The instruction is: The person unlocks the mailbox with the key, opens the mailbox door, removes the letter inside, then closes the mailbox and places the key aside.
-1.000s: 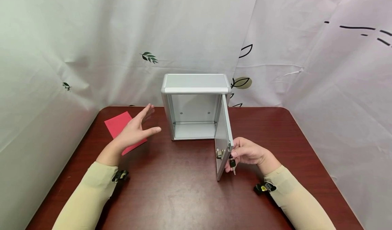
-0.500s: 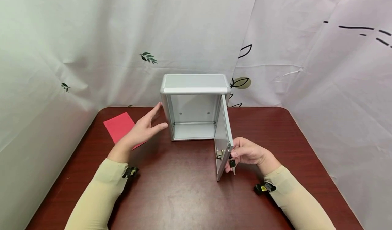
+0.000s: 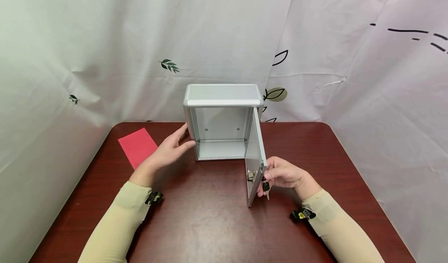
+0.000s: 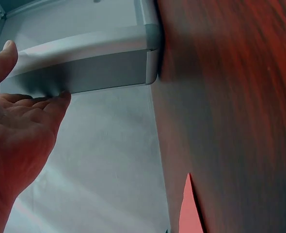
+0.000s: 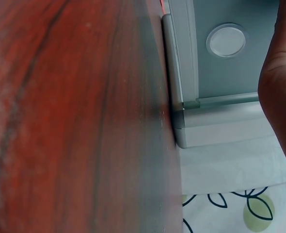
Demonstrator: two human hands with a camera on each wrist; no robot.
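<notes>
A small silver-grey metal cabinet (image 3: 224, 93) stands upright at the back middle of the table, its door (image 3: 256, 154) swung out at the right. My left hand (image 3: 171, 150) touches the cabinet's left side, fingers fairly straight along the wall and thumb at the front edge. In the left wrist view the fingers (image 4: 36, 111) lie against the side panel. At the door's outer face, my right hand (image 3: 283, 173) pinches at the lock, where a key (image 3: 266, 189) with a black head dangles below the fingers; the pinched part is mostly hidden. The lock's cam (image 3: 251, 176) shows inside the door.
A red envelope-like sheet (image 3: 138, 146) lies flat on the dark red-brown table (image 3: 217, 224), left of the cabinet and partly behind the left hand. White patterned cloth (image 3: 224, 29) hangs behind and at both sides. The open door juts toward the front.
My left hand has moved right, off the red sheet and onto the cabinet's left side. The right hand, door and dangling key have stayed in place.
</notes>
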